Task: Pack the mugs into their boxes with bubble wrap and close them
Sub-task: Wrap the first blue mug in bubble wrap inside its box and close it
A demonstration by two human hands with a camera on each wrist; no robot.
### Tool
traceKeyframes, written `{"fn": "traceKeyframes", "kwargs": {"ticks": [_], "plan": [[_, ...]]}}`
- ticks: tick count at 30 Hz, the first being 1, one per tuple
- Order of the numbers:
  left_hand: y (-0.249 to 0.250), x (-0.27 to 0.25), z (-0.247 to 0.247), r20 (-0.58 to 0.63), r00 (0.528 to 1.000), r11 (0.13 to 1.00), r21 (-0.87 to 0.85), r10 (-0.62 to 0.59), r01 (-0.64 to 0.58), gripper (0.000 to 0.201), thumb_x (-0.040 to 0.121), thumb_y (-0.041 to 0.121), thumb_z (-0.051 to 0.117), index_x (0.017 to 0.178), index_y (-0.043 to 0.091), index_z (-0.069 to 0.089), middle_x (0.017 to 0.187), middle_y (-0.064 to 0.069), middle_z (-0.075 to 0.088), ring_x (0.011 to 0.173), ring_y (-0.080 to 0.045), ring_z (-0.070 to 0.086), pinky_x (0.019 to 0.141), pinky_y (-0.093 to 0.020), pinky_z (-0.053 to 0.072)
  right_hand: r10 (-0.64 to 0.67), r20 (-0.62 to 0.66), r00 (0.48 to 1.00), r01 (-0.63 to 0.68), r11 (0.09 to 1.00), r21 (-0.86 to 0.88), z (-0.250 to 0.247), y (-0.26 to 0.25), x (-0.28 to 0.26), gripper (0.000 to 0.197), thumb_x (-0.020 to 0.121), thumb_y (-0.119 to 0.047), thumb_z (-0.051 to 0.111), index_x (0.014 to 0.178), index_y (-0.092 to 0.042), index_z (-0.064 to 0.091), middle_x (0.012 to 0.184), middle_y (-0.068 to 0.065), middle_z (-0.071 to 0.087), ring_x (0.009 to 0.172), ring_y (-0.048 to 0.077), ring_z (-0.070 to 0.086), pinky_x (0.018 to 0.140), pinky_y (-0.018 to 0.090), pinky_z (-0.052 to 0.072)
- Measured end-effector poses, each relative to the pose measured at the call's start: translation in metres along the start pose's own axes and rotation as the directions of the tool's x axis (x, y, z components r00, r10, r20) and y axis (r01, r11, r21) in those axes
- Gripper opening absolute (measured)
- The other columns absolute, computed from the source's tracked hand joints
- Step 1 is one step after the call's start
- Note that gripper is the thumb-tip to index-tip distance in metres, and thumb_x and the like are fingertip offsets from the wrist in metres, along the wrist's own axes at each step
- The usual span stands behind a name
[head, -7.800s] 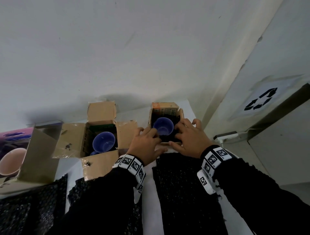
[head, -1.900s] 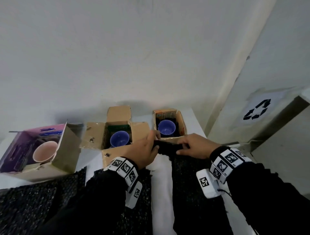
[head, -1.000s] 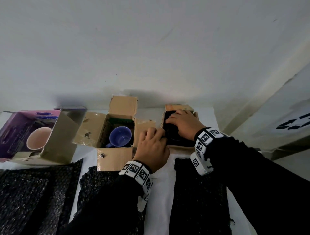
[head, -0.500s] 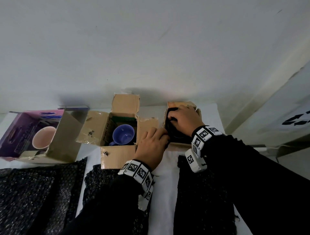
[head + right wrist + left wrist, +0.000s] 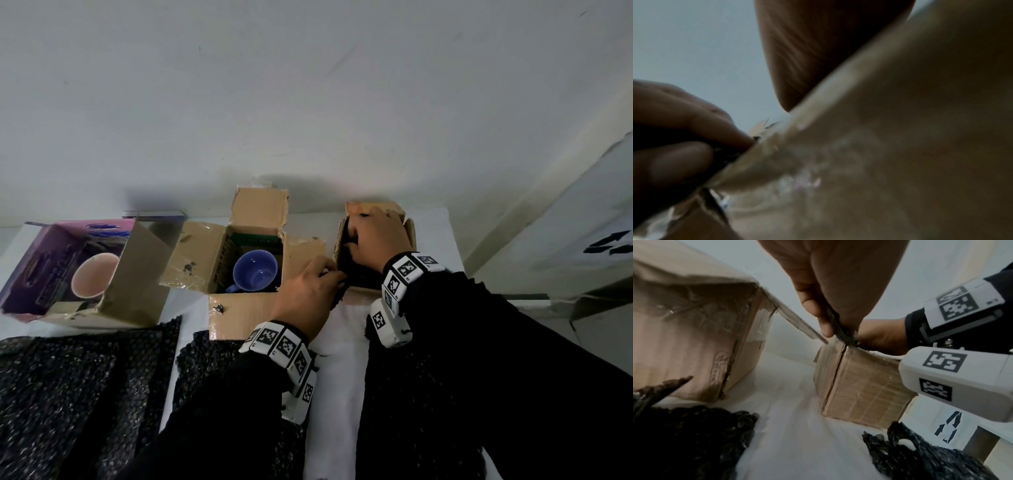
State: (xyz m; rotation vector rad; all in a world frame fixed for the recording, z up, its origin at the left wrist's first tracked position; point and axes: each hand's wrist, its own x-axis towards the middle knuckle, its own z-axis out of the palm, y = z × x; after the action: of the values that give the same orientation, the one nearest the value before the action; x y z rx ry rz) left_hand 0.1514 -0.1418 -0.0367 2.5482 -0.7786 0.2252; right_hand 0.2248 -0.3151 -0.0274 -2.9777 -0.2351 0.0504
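A small brown box [image 5: 410,230] stands at the back right, stuffed with black bubble wrap [image 5: 359,279] that hides its mug. My right hand [image 5: 359,234] is inside the box's mouth, fingers curled on the wrap and pressing it down. My left hand [image 5: 334,274] pinches the wrap's edge at the box's near left corner. The left wrist view shows this pinch [image 5: 836,331] above the box [image 5: 863,386]. The right wrist view is blurred, filled by the box wall [image 5: 900,129]. A blue mug [image 5: 255,270] sits in the open middle box [image 5: 239,315].
A pink-purple box [image 5: 51,260] with a pink mug [image 5: 94,275] lies open at the left. Black bubble wrap sheets [image 5: 68,394] cover the near white table [image 5: 342,394]. The wall runs right behind the boxes. A surface with a recycling sign [image 5: 609,245] is at the right.
The hands brought a folded piece of bubble wrap from in front of the right box onto its blue mug. The right hand has pushed deeper in, and the mug is now covered.
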Motion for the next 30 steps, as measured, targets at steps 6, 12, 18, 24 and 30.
{"fn": "traceKeyframes", "kwargs": {"ticks": [6, 12, 18, 24, 30], "plan": [[-0.004, 0.000, 0.007, 0.009, 1.000, 1.000, -0.008, 0.004, -0.004, 0.016, 0.079, 0.013, 0.074, 0.095, 0.015, 0.074, 0.101, -0.004, 0.059, 0.085, -0.025, 0.058, 0.058, -0.039, 0.054, 0.115, -0.185, 0.976, -0.094, 0.989, 0.116, -0.001, 0.008, -0.016, 0.044, 0.074, -0.048, 0.073, 0.105, -0.024, 0.054, 0.104, 0.006, 0.057, 0.097, 0.030, 0.055, 0.075, 0.042, 0.049], [-0.010, 0.006, 0.015, 0.055, 0.997, 0.998, 0.029, 0.057, -0.059, 0.023, 0.074, 0.008, 0.078, 0.094, 0.019, 0.074, 0.098, 0.004, 0.069, 0.082, -0.023, 0.055, 0.060, -0.039, 0.054, 0.106, -0.164, 0.981, -0.023, 0.897, 0.441, 0.012, 0.010, -0.017, 0.013, 0.084, -0.013, 0.063, 0.093, -0.023, 0.062, 0.095, -0.001, 0.067, 0.086, 0.024, 0.062, 0.084, 0.045, 0.048], [-0.006, 0.003, 0.013, -0.018, 0.998, 0.998, -0.008, 0.061, -0.061, 0.015, 0.079, 0.009, 0.073, 0.093, 0.015, 0.069, 0.093, 0.002, 0.069, 0.083, -0.026, 0.055, 0.061, -0.040, 0.053, -0.179, -0.017, 0.984, 0.180, 0.981, 0.078, 0.012, 0.018, -0.021, 0.040, 0.083, -0.009, 0.054, 0.119, -0.024, 0.063, 0.123, -0.001, 0.060, 0.124, 0.023, 0.041, 0.098, 0.043, 0.027], [-0.002, 0.000, 0.010, -0.055, 0.995, 0.988, -0.134, -0.082, 0.074, 0.018, 0.083, 0.020, 0.070, 0.098, 0.019, 0.061, 0.104, 0.000, 0.044, 0.067, -0.024, 0.054, 0.054, -0.039, 0.052, -0.256, 0.175, 0.951, 0.269, 0.962, -0.054, 0.000, 0.021, -0.018, 0.045, 0.083, -0.020, 0.055, 0.127, -0.029, 0.054, 0.135, -0.006, 0.048, 0.128, 0.023, 0.033, 0.103, 0.043, 0.028], [0.001, 0.000, 0.009, -0.163, 0.977, 0.964, -0.248, -0.140, 0.097, 0.021, 0.074, 0.010, 0.080, 0.083, 0.010, 0.061, 0.092, -0.001, 0.054, 0.072, -0.012, 0.051, 0.061, -0.025, 0.047, -0.355, 0.168, 0.920, 0.341, 0.934, 0.110, 0.001, 0.029, -0.023, 0.051, 0.077, -0.008, 0.059, 0.124, -0.028, 0.057, 0.133, -0.006, 0.053, 0.124, 0.018, 0.041, 0.097, 0.036, 0.032]]}}
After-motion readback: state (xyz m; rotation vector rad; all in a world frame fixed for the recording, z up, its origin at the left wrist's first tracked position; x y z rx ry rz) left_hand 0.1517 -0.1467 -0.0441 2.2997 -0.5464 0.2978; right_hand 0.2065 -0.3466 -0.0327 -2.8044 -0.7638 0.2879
